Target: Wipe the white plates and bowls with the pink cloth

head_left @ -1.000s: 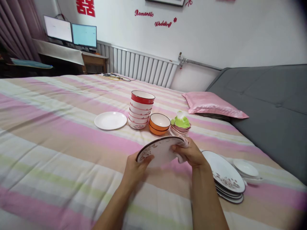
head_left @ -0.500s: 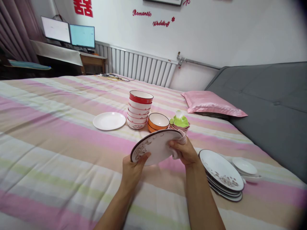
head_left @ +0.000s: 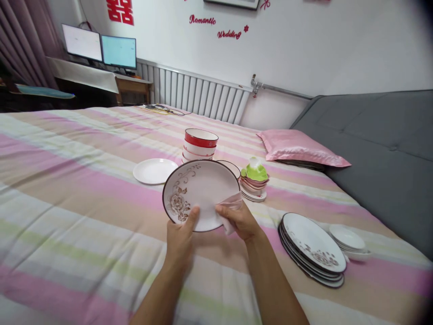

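Note:
A white plate with a dark rim and a brown flower pattern is held up above the bed, its face tilted toward me. My left hand grips its lower left edge, thumb on the face and fingers hidden behind. My right hand is closed on a pale pink cloth, pressing it against the plate's lower right edge. Behind the plate rises a stack of red-and-white bowls, its lower part covered. A bowl with a dark rim is also partly hidden.
On the striped bed, a stack of matching plates lies to the right, beside small white dishes. A green leaf-shaped dish tops several small dishes. A white oval plate lies left, a pink pillow back right.
The plate has moved left and turned its face more toward me. My right hand with the cloth has shifted left and lower along the rim; my left hand keeps its grip.

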`<state>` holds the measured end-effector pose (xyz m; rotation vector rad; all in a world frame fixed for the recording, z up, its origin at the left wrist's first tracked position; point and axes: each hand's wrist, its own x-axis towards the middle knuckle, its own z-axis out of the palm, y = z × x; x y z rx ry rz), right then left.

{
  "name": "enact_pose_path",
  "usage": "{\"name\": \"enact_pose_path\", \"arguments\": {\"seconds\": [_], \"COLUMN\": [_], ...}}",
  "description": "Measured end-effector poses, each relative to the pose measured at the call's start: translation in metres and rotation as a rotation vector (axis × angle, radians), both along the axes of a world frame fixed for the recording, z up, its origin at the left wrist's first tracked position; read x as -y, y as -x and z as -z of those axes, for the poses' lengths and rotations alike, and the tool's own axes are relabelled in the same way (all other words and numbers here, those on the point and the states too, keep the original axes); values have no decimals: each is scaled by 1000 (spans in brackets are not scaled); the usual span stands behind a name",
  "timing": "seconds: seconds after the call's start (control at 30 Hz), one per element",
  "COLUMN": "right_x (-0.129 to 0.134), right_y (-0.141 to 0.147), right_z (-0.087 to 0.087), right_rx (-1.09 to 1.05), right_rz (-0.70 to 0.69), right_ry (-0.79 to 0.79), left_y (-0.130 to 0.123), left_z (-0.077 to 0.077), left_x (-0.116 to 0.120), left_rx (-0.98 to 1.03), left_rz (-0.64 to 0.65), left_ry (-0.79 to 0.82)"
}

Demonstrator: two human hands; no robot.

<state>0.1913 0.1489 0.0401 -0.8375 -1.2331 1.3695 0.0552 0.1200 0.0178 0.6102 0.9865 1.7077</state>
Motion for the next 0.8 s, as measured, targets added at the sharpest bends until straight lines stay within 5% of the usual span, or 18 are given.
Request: {"name": "enact_pose_path", "arguments": {"seconds": [0.27,0.53,0.63,0.8], "right_x": [1,-11,-11,-4], "right_y": [2,-35,-53,-67], "right_z": [-2,-9,-9,-12], "right_rx": [7,-208,-216,-136], "right_rz": [-20,116,125,-5], "right_ry": [57,357,419,418], "left_y": [4,6,6,12], "left_z": [1,6,13,15], "left_x": [-1,5,0,-9], "left_rx": [-5,-797,-990,-1163], "left_rz": [84,422,295,-262], "left_ry": [11,-218,-265,-360]}}
